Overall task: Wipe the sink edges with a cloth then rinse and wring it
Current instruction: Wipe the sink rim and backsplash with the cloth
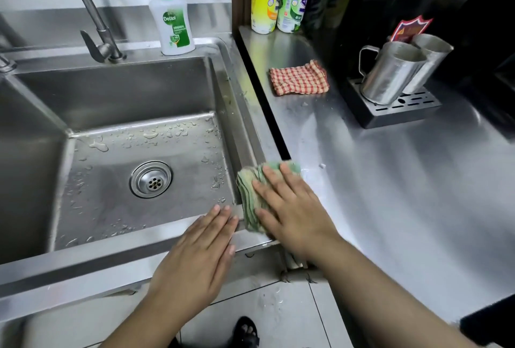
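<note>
- Head camera is showing the right hand (pixel 289 208) pressing flat, fingers straight and spread, on a green cloth (pixel 250 197) at the near right corner of the sink (pixel 252 124), at 4 o'clock from the drain (pixel 151 179).
- Left hand (pixel 200 253) is lying open on the front rim just beside the cloth, fingers straight, gripping nothing.
- A red checked cloth (pixel 299 78) is lying on the counter (pixel 390 180) at 1 o'clock, steel jugs (pixel 390 71) standing at 2 o'clock, a soap bottle (pixel 172 21) at 12 o'clock.

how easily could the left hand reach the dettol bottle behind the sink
Probably easily: the left hand lies flat and empty on the sink front rim, with nothing standing between it and the Dettol bottle; the faucet stands left of that path.
</note>
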`<state>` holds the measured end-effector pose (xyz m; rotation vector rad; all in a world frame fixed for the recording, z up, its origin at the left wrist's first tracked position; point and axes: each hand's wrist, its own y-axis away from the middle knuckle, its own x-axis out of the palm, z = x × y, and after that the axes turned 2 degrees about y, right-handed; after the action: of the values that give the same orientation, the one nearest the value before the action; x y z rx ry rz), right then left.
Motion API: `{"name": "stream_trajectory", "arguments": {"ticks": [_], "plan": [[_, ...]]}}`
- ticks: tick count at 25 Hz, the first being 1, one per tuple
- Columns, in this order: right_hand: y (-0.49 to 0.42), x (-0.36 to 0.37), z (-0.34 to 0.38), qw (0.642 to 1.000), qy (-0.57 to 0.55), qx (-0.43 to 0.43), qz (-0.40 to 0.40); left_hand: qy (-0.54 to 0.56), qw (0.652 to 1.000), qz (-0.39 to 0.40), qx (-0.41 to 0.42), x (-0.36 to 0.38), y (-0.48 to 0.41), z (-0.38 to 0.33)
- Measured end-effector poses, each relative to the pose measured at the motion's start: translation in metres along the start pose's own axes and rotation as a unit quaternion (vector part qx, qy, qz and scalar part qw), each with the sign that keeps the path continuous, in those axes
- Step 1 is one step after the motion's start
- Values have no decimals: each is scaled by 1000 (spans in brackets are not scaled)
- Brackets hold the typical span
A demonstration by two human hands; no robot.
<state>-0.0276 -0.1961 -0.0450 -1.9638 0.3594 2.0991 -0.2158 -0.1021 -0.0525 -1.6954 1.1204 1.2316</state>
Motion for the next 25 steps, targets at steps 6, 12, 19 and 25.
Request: {"name": "stream_trajectory", "arguments": {"ticks": [6, 12, 19, 25], "plan": [[-70, -12, -11, 999, -41, 6, 33, 40, 999, 2, 28, -1, -2, 4], [-213, -18, -39, 995, -34, 17, 90, 102, 990, -4, 98, -17, -58, 33], [-180, -18, -45, 996, -55, -31, 67, 48, 953, 78, 290, -4, -147, 92], [-281, -28, -44, 992, -42, 26, 117, 77, 937, 67, 334, 1, -156, 103]]}}
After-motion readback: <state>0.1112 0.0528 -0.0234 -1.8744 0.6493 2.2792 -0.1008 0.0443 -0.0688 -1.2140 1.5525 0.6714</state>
